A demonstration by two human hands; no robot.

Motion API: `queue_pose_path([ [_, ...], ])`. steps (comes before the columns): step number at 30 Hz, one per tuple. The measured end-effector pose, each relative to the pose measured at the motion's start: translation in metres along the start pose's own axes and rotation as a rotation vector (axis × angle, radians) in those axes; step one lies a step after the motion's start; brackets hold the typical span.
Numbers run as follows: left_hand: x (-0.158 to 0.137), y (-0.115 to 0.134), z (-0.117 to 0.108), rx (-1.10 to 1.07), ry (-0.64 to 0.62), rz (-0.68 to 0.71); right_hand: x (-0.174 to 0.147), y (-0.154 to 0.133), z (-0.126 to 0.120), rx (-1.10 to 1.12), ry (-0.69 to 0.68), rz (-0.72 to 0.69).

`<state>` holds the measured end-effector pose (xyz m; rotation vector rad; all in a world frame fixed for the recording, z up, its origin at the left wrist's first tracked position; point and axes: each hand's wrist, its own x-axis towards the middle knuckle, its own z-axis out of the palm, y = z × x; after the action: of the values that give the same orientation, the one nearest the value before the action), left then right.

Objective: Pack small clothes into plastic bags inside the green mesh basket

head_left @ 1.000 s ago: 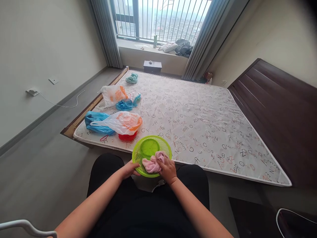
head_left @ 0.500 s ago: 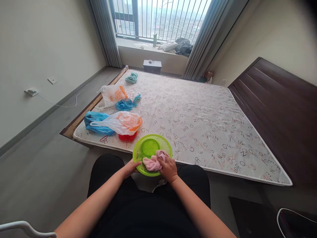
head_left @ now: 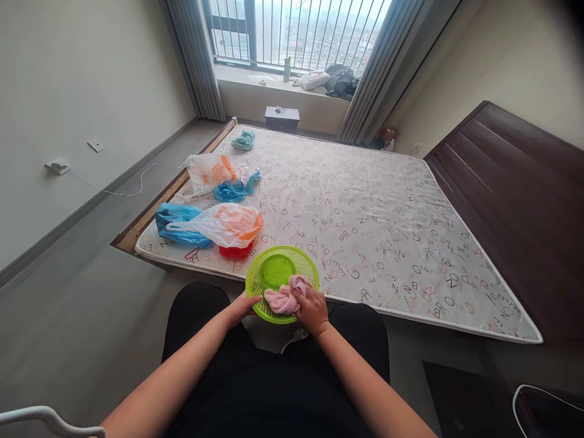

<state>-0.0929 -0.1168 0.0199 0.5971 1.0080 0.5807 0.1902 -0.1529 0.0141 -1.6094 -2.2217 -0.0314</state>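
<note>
A green plastic basket (head_left: 278,271) with slotted sides is held over my lap, at the near edge of the mattress. My left hand (head_left: 240,308) grips its left rim, thumb on top and the other fingers hidden underneath. Bunched up against the inside of the basket's near right side is a pink cloth (head_left: 283,299). My right hand (head_left: 314,310) is closed on that cloth, fingers curled over its right end.
Just beyond the basket, a white-and-orange plastic bag (head_left: 228,224) lies over a red item (head_left: 236,250) and a blue bag (head_left: 176,222). Farther along the mattress (head_left: 347,201) are another blue bag (head_left: 229,191), a whitish bag (head_left: 203,170) and a teal cloth (head_left: 244,140).
My hands, the basket and the pink cloth look almost the same. The view has shifted very slightly.
</note>
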Motion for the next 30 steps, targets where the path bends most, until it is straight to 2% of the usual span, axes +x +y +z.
queue_pose_path([
  [14, -0.003, 0.002, 0.003, 0.029, 0.000, -0.002, -0.005, 0.000, 0.004, -0.005, 0.048, -0.012],
  [21, -0.004, 0.003, 0.005, 0.030, 0.007, -0.007, -0.006, 0.001, 0.005, 0.000, 0.023, -0.008],
  [30, -0.002, -0.001, 0.004, 0.035, 0.026, 0.004, 0.003, -0.003, -0.010, 0.013, -0.031, -0.002],
])
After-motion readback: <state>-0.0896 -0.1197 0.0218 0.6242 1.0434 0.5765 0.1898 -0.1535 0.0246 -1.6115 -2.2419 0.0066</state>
